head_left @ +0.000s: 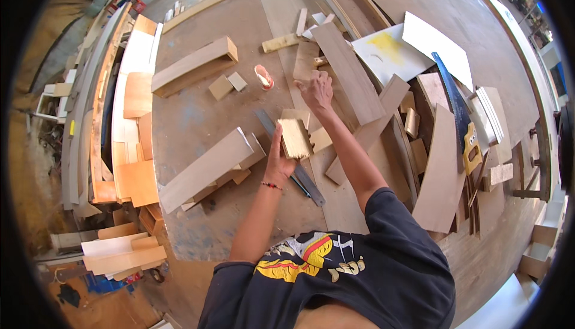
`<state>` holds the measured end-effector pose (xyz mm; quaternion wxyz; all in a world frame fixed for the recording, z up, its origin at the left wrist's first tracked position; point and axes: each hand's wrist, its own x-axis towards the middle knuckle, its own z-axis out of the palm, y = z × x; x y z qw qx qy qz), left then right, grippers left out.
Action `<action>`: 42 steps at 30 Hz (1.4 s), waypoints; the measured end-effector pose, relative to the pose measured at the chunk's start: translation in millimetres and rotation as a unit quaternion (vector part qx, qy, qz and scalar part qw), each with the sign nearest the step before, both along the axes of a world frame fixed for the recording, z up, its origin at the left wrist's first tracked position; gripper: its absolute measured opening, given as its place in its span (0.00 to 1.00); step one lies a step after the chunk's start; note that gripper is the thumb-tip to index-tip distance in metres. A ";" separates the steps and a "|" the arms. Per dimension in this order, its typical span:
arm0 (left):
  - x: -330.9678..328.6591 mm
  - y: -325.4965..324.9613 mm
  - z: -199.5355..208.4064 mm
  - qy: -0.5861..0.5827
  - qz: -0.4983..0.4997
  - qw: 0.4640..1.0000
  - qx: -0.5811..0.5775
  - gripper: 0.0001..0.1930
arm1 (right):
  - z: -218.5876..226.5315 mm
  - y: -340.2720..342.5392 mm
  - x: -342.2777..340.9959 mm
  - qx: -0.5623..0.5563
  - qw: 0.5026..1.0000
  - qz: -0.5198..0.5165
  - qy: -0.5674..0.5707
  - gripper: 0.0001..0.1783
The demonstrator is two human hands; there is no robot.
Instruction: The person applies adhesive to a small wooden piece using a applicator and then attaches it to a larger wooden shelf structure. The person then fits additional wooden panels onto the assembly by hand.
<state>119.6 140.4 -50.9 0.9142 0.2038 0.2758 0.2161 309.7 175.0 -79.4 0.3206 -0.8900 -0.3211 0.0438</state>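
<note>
My left hand is closed around a short, pale wooden block with a rough, light end, held above the worktable. My right hand reaches farther out over the wood pieces, fingers partly bent and thumb side turned left; I see nothing in it. A small red-edged container with pale stuff inside sits left of this hand. Beneath the held block lies a flat grey metal ruler, its middle hidden, with a thin dark teal stick alongside. Another small wood piece shows just behind the block.
Two long box-like wooden pieces and two small blocks lie to the left. On the right are loose boards, white panels and a handsaw with a yellow handle. Stacked panels line the left edge.
</note>
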 end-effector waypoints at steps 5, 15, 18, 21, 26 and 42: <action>-14.4 -0.1 2.8 0.005 0.003 1.000 -0.016 0.28 | -11.7 40.6 -7.8 -0.050 0.994 -0.065 -0.067 0.37; -13.0 -2.1 -4.3 -0.016 -0.004 0.999 -0.027 0.30 | -26.2 15.5 23.9 0.302 0.832 -0.061 0.461 0.22; -9.7 -5.8 2.1 -0.002 0.009 1.000 -0.020 0.31 | -11.0 -7.2 26.2 0.368 0.638 -0.014 0.676 0.19; -7.5 -8.2 -5.0 -0.013 0.007 1.000 -0.025 0.32 | -10.2 -19.9 30.7 0.359 0.620 -0.013 0.697 0.19; -6.6 -8.9 -7.9 -0.006 0.003 1.000 -0.029 0.33 | -12.0 -33.2 33.3 0.350 0.678 -0.003 0.646 0.19; 12.9 -5.2 4.0 -0.001 -0.003 1.000 -0.007 0.34 | 2.2 -49.6 68.2 -0.097 0.978 -0.130 -0.133 0.41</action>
